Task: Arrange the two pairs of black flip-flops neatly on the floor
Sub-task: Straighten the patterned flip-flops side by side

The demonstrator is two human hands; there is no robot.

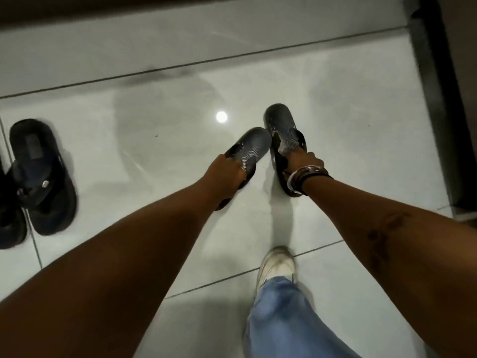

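Two black flip-flops with grey printed footbeds are in my hands over the glossy white tile floor (154,156). My left hand (224,168) grips the strap of the left flip-flop (251,149), whose toe points up and to the right. My right hand (303,161), with bangles at the wrist, holds the right flip-flop (280,122) by its strap, toe pointing away. Their toes nearly touch. The other pair lies on the floor at the far left: one flip-flop (38,174) fully in view, its mate (9,226) cut off by the frame edge.
My white sneaker (277,267) and blue jeans leg (284,319) stand on the tiles at the lower middle. A dark wall base runs along the top, and a dark vertical frame (438,99) stands at the right. A ceiling light's reflection (221,116) shines on the floor.
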